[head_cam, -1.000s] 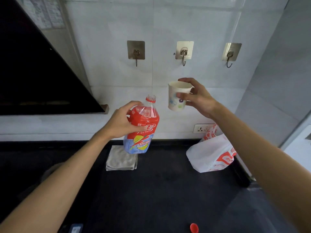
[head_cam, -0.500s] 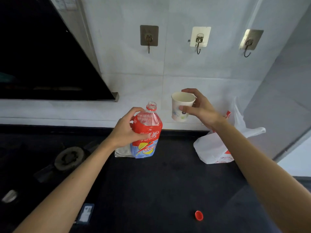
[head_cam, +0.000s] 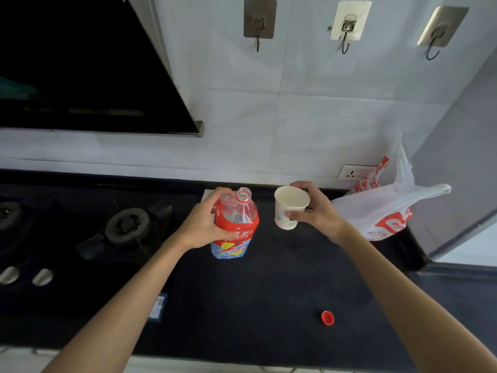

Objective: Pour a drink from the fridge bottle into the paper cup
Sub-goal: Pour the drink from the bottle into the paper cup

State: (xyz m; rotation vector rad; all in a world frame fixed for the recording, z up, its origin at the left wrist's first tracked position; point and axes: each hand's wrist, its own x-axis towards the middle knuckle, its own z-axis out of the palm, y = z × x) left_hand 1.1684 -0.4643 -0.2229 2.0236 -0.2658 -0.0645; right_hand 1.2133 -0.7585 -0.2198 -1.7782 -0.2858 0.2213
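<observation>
My left hand (head_cam: 207, 222) grips a clear plastic bottle (head_cam: 236, 224) with a red, blue and yellow label. The bottle stands upright, uncapped, low over the dark countertop (head_cam: 263, 286); whether its base touches the counter I cannot tell. Just to its right, my right hand (head_cam: 314, 211) holds a white paper cup (head_cam: 289, 208) with a small printed pattern, upright, mouth open and looking empty inside. The bottle's red cap (head_cam: 327, 317) lies on the counter near the front edge.
A gas hob with burners (head_cam: 126, 224) and knobs (head_cam: 41, 277) fills the counter's left. A white and red plastic bag (head_cam: 384, 211) sits at the back right by a wall socket (head_cam: 352, 172). Three wall hooks (head_cam: 347, 28) hang above. A black range hood (head_cam: 80, 63) is upper left.
Both hands have come down toward the countertop with the bottle and the cup, and my view has tilted downward. The cup has stayed upright beside the bottle's mouth.
</observation>
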